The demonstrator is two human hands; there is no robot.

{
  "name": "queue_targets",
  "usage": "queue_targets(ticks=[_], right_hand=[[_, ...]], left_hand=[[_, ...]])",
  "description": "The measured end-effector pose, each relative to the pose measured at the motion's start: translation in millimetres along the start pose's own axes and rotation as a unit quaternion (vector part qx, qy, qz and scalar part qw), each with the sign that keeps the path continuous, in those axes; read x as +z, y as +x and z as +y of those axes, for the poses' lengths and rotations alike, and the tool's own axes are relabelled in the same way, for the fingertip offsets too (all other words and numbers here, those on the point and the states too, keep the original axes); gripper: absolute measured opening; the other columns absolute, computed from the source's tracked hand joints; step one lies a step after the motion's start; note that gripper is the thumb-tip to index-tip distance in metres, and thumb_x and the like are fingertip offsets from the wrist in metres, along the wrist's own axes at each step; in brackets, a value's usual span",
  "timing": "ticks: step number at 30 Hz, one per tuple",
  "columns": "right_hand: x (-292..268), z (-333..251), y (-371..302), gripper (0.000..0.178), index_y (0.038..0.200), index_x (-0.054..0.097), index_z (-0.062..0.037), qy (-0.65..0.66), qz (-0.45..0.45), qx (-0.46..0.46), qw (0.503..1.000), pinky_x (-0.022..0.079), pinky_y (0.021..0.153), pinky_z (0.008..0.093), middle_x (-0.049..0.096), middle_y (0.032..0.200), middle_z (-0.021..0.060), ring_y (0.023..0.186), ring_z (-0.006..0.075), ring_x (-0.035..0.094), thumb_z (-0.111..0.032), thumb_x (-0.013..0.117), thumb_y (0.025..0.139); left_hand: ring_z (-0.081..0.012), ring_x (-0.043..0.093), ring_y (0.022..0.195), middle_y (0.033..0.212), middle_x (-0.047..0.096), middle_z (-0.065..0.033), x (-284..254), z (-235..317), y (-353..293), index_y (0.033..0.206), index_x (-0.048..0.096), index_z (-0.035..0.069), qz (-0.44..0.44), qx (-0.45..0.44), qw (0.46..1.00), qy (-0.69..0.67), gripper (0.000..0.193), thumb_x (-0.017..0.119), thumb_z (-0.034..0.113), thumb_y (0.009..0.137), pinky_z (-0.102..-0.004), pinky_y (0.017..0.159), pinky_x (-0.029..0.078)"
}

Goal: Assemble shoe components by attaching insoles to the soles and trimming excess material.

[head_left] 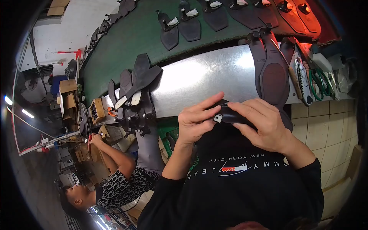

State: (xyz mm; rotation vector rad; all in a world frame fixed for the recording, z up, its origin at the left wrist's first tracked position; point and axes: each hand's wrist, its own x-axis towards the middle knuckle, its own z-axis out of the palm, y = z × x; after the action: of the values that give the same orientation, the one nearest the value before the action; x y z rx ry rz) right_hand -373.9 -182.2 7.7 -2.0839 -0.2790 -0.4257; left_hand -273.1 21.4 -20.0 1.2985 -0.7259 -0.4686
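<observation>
In front of my chest, both hands hold a glossy black shoe part (pixel 241 118) with a small white piece (pixel 218 118) at its left end. My left hand (pixel 195 122) grips that end between thumb and fingers, its index finger stretched out above. The fingertips and thumb of my right hand (pixel 264 123) close round the other side from above and below. Much of the part is hidden by my fingers. Beyond my hands lies a shiny metal plate (pixel 207 73). To its right rest dark shoe soles (pixel 273 74).
Black soles with straps (pixel 168 32) line the green belt (pixel 115 65). More soles (pixel 142 78) pile at the plate's left. A utility knife (pixel 304 82) and green-handled scissors (pixel 320 82) lie right. At left, a person (pixel 124 180) holds a red-handled tool (pixel 89 142).
</observation>
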Motion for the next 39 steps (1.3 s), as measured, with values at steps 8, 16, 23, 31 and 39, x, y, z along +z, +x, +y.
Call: queue_targets(ticks=[8, 16, 23, 31, 39], right_hand=[[4, -2, 1, 0.044, 0.113, 0.059, -0.0004, -0.026, -0.002, 0.011, 1.000, 0.048, 0.066, 0.0374, 0.057, 0.086, 0.0121, 0.076, 0.0287, 0.058, -0.005, 0.070, 0.071], [9, 16, -2, 0.026, 0.096, 0.065, -0.0014, 0.107, -0.011, 0.101, 0.989, 0.046, 0.065, 0.0327, 0.060, 0.081, 0.0119, 0.073, 0.0263, 0.060, 0.001, 0.066, 0.070], [11, 14, 1, 0.014, 0.085, 0.067, -0.0047, 0.034, 0.002, 0.046, 0.998, 0.046, 0.062, 0.0346, 0.057, 0.081, 0.0092, 0.072, 0.0267, 0.059, -0.002, 0.067, 0.071], [1, 20, 5, 0.020, 0.087, 0.066, -0.0089, 0.010, -0.089, -0.005, 0.996, 0.046, 0.066, 0.0379, 0.055, 0.088, 0.0096, 0.080, 0.0288, 0.058, -0.009, 0.072, 0.068], [13, 25, -8, 0.026, 0.086, 0.062, -0.0106, 0.069, -0.065, 0.096, 0.991, 0.046, 0.062, 0.0350, 0.053, 0.084, 0.0065, 0.074, 0.0258, 0.059, -0.011, 0.076, 0.064]], left_hand=[[-0.0243, 0.056, 0.115, 0.129, 0.053, -0.0235, 14, 6, -4, 0.115, 0.063, -0.004, 0.015, -0.018, 0.998, 0.065, 0.047, 0.052, -0.016, 0.071, -0.0267, 0.087, 0.048], [-0.0221, 0.053, 0.117, 0.143, 0.039, -0.0148, 23, 9, -2, 0.132, 0.048, 0.001, 0.043, -0.199, 0.975, -0.089, 0.048, 0.034, -0.010, 0.087, -0.0296, 0.079, 0.059], [-0.0244, 0.060, 0.108, 0.138, 0.043, -0.0207, 32, 13, -3, 0.130, 0.050, 0.000, 0.093, -0.213, 0.969, -0.079, 0.049, 0.038, -0.012, 0.084, -0.0297, 0.074, 0.060], [-0.0144, 0.065, 0.089, 0.117, 0.063, -0.0126, 24, 8, 4, 0.118, 0.061, 0.001, 0.131, -0.280, 0.944, -0.117, 0.042, 0.052, -0.011, 0.078, -0.0229, 0.064, 0.058], [-0.0131, 0.065, 0.090, 0.118, 0.062, -0.0121, 28, 3, 5, 0.118, 0.060, 0.000, 0.128, -0.256, 0.954, -0.086, 0.041, 0.053, -0.010, 0.079, -0.0221, 0.065, 0.057]])
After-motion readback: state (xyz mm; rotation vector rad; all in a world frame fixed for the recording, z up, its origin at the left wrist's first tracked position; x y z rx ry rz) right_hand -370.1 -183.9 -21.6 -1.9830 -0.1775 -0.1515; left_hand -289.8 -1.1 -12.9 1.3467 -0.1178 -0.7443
